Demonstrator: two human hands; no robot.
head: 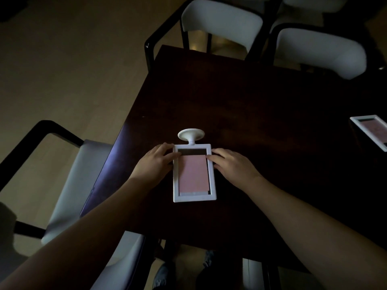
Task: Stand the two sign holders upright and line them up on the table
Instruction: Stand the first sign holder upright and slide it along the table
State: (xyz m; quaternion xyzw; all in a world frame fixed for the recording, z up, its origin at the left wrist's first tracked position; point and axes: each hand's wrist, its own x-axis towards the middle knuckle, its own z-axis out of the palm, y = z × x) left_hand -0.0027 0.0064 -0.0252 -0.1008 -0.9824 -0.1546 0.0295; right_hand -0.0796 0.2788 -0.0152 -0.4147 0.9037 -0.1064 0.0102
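A white sign holder (193,196) with a pink card lies flat on the dark wooden table (261,114), its round foot (191,135) pointing away from me. My left hand (155,162) rests on the frame's upper left edge, fingers curled over it. On the opposite upper edge my right hand (232,163) touches the frame in the same way. A second sign holder (372,130), also white with a pink card, lies flat at the table's right edge, partly cut off by the frame.
White-backed chairs with black frames stand at the far side (222,21) (320,51) and at the left (69,174). The table's left edge runs close to my left forearm. The room is dim, with a tan floor (62,70) to the left.
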